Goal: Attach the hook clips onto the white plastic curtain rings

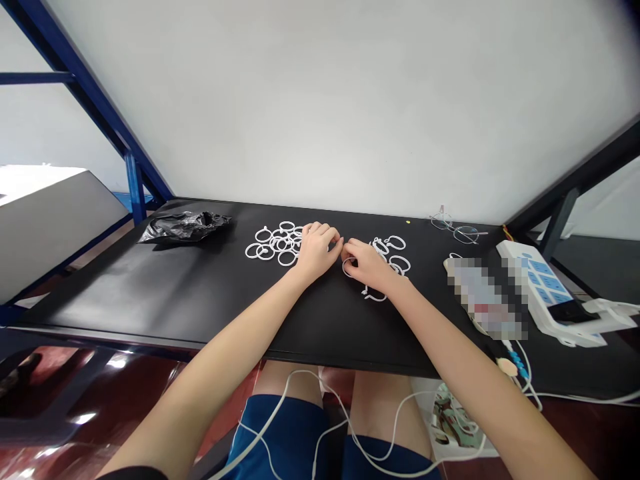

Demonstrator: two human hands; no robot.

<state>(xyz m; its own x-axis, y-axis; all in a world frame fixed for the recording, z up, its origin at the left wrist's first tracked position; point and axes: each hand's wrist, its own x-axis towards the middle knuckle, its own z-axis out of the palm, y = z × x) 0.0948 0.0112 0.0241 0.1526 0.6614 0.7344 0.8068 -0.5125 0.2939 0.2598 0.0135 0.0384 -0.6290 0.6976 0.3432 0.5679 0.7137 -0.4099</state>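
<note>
Both my hands meet at the middle of a black table point(165, 287). My left hand point(317, 250) is curled, its fingertips pinched against a small white plastic ring point(347, 267). My right hand point(367, 265) is also closed, gripping the same ring from the other side. A pile of several white rings point(273, 243) lies just left of my left hand. Another group of white rings point(397, 257) lies behind and right of my right hand.
A crumpled black plastic bag point(185, 225) lies at the table's back left. Eyeglasses point(457, 228) rest at the back right. A white power strip point(547, 290) and a blurred flat object point(483, 297) sit at the right, with cables point(310, 427) hanging below. Blue steel frame point(135, 180) stands left.
</note>
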